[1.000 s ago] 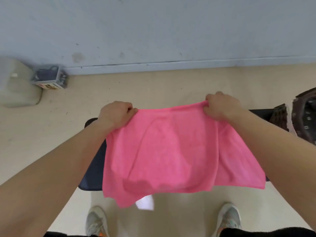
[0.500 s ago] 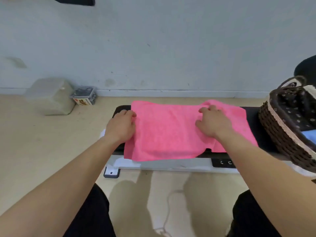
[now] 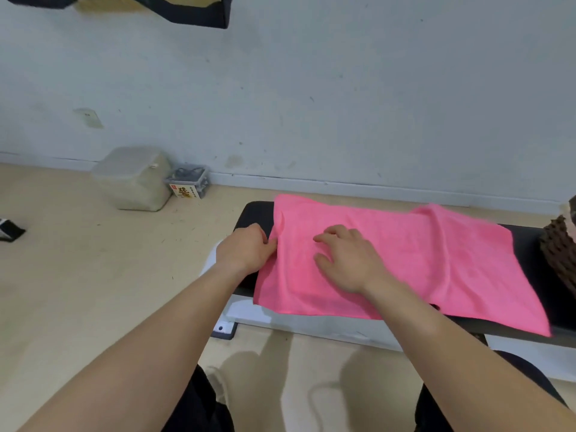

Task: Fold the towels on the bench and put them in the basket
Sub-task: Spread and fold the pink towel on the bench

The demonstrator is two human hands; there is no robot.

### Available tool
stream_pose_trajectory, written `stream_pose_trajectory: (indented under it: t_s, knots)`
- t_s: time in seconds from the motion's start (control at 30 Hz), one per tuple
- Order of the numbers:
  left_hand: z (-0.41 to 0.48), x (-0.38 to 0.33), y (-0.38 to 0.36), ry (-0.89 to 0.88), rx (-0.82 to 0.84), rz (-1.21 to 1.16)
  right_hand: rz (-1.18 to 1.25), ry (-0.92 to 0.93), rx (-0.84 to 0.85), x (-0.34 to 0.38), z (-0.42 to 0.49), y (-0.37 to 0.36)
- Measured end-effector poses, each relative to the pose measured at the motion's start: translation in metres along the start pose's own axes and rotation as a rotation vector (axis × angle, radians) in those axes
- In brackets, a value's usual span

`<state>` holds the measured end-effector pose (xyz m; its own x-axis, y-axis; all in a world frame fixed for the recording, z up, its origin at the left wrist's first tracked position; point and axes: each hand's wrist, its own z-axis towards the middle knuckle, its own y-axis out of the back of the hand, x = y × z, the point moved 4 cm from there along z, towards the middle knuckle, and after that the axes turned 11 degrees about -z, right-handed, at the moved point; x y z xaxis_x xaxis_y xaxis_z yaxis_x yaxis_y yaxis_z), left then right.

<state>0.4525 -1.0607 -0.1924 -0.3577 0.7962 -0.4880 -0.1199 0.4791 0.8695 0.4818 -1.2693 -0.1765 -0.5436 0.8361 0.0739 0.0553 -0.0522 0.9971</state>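
Observation:
A pink towel (image 3: 414, 260) lies spread flat across the black bench (image 3: 254, 212), its near edge hanging a little over the front. My left hand (image 3: 246, 252) pinches the towel's left edge between its fingers. My right hand (image 3: 347, 260) rests palm down on the towel's left half, fingers apart. The dark wicker basket (image 3: 558, 251) stands on the bench at the far right, mostly cut off by the frame.
A grey-green plastic container (image 3: 134, 179) and a small clear box with a yellow label (image 3: 188, 182) sit on the floor by the wall, left of the bench. A dark item (image 3: 9, 229) lies at the left edge. My knees are below the bench.
The towel went from held up in the air to lying flat on the bench. My right hand has slid left across it toward my left hand, which stays at the left edge.

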Motion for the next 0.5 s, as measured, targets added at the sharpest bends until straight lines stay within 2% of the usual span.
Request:
stream_pose_trajectory:
  t_s: [0.17,0.3,0.4,0.5]
  knots:
    - [0.018,0.006,0.002,0.020,0.049,-0.018,0.015,0.060,0.022,0.014,0.028,-0.020]
    - [0.022,0.027,0.028,0.150,-0.025,0.012,-0.019,0.135,0.104,0.030,0.042,-0.033]
    - [0.020,0.044,0.037,0.233,-0.019,0.026,-0.085,0.157,0.136,0.040,0.046,-0.043]
    - [0.018,0.045,0.033,0.210,-0.024,0.013,-0.102,0.154,0.136,0.047,0.047,-0.048]
